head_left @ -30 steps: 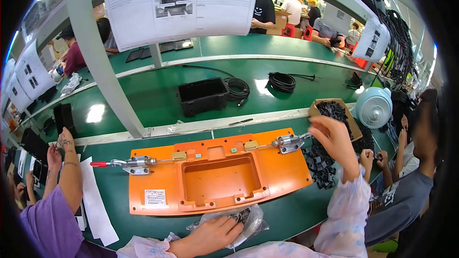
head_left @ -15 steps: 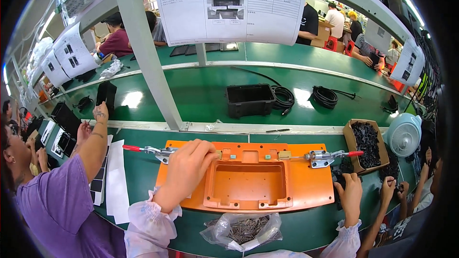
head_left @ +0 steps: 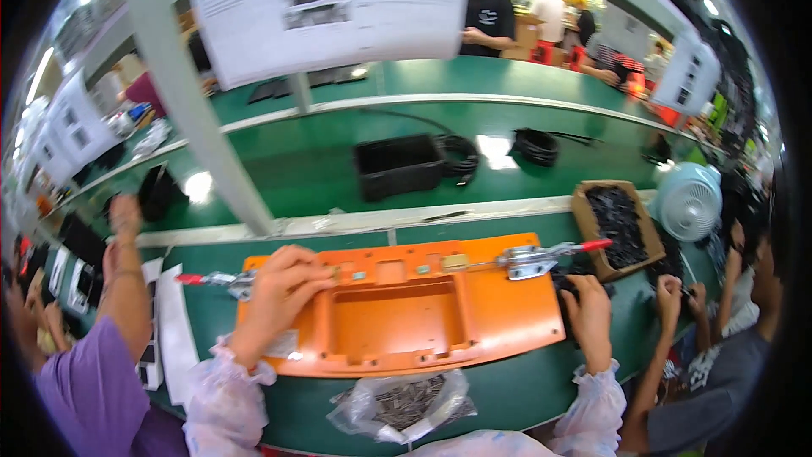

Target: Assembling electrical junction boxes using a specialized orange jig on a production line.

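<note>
An orange fixture (head_left: 516, 322) with a rectangular recess lies on the green bench in front of me. My left hand (head_left: 283, 300) is over its upper left part, thumb and fingers pinched together at the recess's upper left corner. Whatever they grip is hidden. A red-handled toggle clamp (head_left: 228, 282) sticks out beside this hand, and a matching clamp (head_left: 531, 261) is mounted at the right. Beyond the fixture's right edge, my right hand (head_left: 592, 317) has its fingers curled at a dark pile of small black parts (head_left: 575, 271); what they grip cannot be made out.
A clear bag (head_left: 402, 406) of screws sits at the near edge. At the right stand a cardboard box (head_left: 622, 224) of black parts and a light-blue fan (head_left: 689, 201). Behind are a black case (head_left: 397, 167) and coiled cable (head_left: 535, 146). Co-workers' arms flank both sides.
The view has turned, so the scene sits further left and tilted. Both my hands stay at about the same places by the fixture. The left co-worker's hand has moved away from a black box.
</note>
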Tool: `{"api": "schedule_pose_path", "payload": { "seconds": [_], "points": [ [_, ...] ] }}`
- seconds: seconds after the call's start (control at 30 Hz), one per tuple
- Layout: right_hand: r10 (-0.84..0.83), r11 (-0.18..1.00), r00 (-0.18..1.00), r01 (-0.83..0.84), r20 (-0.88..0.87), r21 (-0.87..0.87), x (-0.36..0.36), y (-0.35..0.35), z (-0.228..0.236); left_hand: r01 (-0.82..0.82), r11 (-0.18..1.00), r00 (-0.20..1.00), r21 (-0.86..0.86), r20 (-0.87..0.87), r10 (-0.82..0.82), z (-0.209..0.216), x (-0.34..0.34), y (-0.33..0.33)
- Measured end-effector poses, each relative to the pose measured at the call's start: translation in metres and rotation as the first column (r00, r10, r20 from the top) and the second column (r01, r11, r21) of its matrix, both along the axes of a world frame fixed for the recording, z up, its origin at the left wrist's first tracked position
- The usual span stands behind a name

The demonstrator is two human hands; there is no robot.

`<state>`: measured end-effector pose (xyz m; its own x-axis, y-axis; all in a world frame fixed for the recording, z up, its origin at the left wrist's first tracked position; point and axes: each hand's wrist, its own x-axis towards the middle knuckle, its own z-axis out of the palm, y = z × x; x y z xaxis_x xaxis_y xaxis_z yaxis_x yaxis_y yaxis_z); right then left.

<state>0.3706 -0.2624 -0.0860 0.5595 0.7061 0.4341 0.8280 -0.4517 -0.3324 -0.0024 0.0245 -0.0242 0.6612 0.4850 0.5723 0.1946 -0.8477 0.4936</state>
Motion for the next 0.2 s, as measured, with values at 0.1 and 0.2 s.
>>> {"api": "schedule_pose_path", "payload": {
  "seconds": [0.1, 0.2],
  "points": [
    [0.025, 0.999, 0.999, -0.026, 0.027, 0.042, 0.004, 0.004, -0.009, 0.062, 0.994, 0.997, 0.088, -0.046, -0.058, 0.001, -0.010, -0.004],
    [0.012, 0.996, 1.000, -0.013, 0.015, 0.083, 0.005, 0.000, -0.011, -0.069, 0.870, 0.978, 0.488, -0.141, 0.157, 0.006, -0.011, -0.016]
  ]
}}
